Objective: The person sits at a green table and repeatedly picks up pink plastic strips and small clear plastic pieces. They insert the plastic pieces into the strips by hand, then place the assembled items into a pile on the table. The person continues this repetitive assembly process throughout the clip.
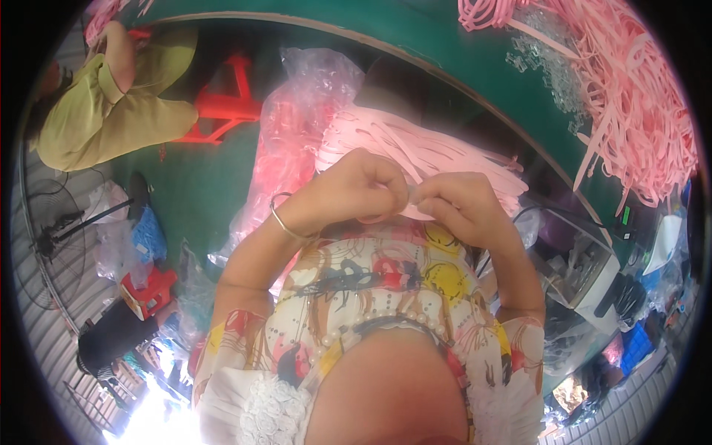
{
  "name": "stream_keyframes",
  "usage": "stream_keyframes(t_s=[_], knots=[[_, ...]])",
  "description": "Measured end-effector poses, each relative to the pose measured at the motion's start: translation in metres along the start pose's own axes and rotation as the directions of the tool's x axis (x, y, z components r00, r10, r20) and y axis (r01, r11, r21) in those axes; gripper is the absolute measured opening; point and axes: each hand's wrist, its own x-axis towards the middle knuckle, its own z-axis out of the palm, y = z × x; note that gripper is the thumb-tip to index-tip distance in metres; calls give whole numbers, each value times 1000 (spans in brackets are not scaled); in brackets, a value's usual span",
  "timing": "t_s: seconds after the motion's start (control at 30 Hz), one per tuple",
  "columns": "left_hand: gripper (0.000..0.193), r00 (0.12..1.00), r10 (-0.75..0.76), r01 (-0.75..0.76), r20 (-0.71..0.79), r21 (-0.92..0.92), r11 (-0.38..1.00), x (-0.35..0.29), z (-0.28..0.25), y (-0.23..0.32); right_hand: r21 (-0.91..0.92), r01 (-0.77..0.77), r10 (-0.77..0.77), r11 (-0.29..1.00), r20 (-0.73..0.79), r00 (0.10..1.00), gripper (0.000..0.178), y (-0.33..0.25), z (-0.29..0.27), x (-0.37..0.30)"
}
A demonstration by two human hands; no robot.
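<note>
Both hands, left hand (pixel 363 185) and right hand (pixel 456 200), pinch one pink strip (pixel 417 211); loads left in the lap bundle (pixel 415 152) and desk pile (pixel 638 96).

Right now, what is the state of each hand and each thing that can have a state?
left hand: closed, pinching a pink strip
right hand: closed, pinching the same strip
pink strip: held between both hands
bundle of pink strips: loose, lying beyond the hands
plastic bag: open, crumpled, with pink pieces inside
pile of pink strips: tangled on the green table
bangle: worn on the left wrist
</note>
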Motion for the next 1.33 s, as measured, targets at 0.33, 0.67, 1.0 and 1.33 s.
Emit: stream_keyframes(t_s=[0.33,0.67,1.0,1.33], knots=[[14,865,473,-313,-165,560,767,4,17,-6,139,-194,179,971,113,977,13,20,-12,5],[23,828,557,-349,-72,711,610,2,10,-11,127,-396,344,909,306,888,15,19,-22,6],[27,752,658,-349,-45,819,455,1,11,-4,248,-313,321,917,7,947,14,12,-10,9],[17,842,365,-221,-397,363,905,8,20,-19,-342,24,-146,939,-335,931,12,29,11,12]])
